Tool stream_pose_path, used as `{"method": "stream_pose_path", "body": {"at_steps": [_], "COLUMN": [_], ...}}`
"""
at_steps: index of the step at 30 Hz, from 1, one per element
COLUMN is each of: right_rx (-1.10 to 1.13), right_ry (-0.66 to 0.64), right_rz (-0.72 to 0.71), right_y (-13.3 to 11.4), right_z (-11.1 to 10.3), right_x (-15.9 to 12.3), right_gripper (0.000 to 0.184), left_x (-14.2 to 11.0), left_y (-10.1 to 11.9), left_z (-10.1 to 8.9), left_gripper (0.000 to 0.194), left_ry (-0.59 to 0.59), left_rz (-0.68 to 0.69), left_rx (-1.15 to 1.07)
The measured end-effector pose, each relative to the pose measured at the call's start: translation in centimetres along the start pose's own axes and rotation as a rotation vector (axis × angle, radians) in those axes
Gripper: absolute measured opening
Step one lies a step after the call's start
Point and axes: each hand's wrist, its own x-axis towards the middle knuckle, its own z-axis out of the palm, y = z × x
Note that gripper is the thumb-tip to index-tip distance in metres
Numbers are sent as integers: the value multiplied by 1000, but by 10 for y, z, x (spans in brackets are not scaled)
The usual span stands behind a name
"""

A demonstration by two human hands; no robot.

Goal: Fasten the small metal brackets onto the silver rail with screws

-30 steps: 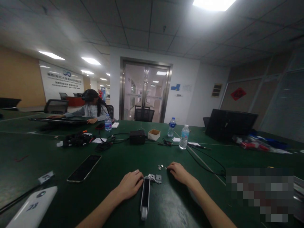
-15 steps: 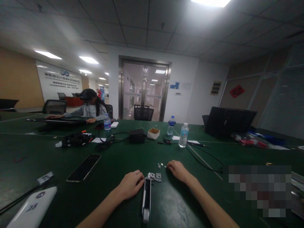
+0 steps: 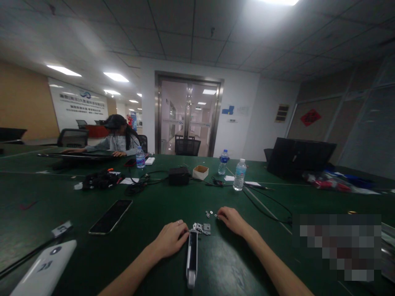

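My left hand rests on the green table, its fingers curled closed at the upper end of a long, narrow white-edged piece with a dark middle. That piece points toward me. Grey metal plates with holes, looking like a hinge, lie at its far end. Farther right, my right hand is closed in a pinch at the tabletop. Its fingertips are beside a small washer-like ring; whether they hold anything is hidden. Several more small rings or nuts lie left of those fingertips.
A phone and a white device marked 28 lie left. Beyond are a black box, a small open carton, cables and water bottles. A person sits across the table. A blurred-out patch covers the right.
The white-edged piece has shifted slightly right and straightened, with my left hand staying at its upper end. My right hand stays beside the small rings. The view has shifted a little.
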Motion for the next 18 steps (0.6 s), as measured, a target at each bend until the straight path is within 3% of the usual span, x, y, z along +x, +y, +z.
{"method": "stream_pose_path", "body": {"at_steps": [18], "right_rx": [83], "right_ry": [-37], "right_rz": [-11], "right_y": [-5], "right_z": [-4], "right_x": [-1], "right_gripper": [19], "left_x": [0], "left_y": [-1], "left_z": [-1], "left_gripper": [23], "left_ry": [-16], "left_rz": [9], "left_rx": [3]}}
